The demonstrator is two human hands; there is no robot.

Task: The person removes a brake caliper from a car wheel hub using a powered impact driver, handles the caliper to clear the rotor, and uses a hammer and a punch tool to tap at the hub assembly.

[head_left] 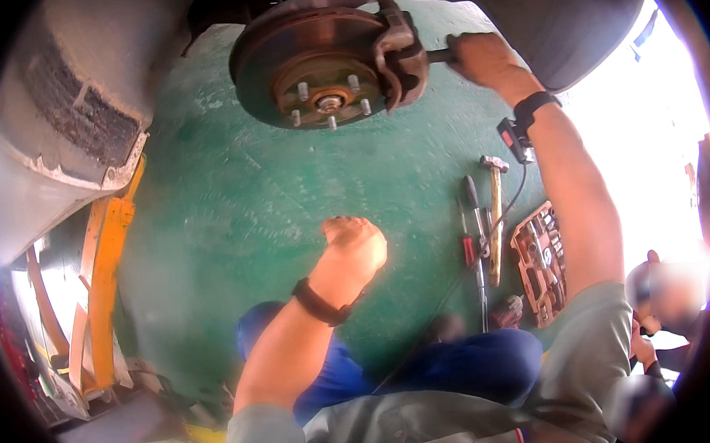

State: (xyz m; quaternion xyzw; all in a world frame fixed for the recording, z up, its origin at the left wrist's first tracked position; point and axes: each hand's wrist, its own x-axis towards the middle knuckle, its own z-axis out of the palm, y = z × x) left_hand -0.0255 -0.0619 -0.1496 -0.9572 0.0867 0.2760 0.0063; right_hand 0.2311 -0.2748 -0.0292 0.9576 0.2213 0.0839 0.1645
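A rusty brake disc with several wheel studs hangs at the top of the head view. Over its right side sits the brake caliper. My right hand is closed round a short dark bar, whose other end meets the caliper; the kind of tool does not show. My left hand is curled into a fist above the green floor, well below the disc and apart from it. Its palm is hidden, so I cannot make out what it holds, if anything.
On the floor at right lie a wooden-handled hammer, a long bar tool, a red-handled screwdriver and an open socket set case. Left stands an orange lift arm below car bodywork. Another person is at far right.
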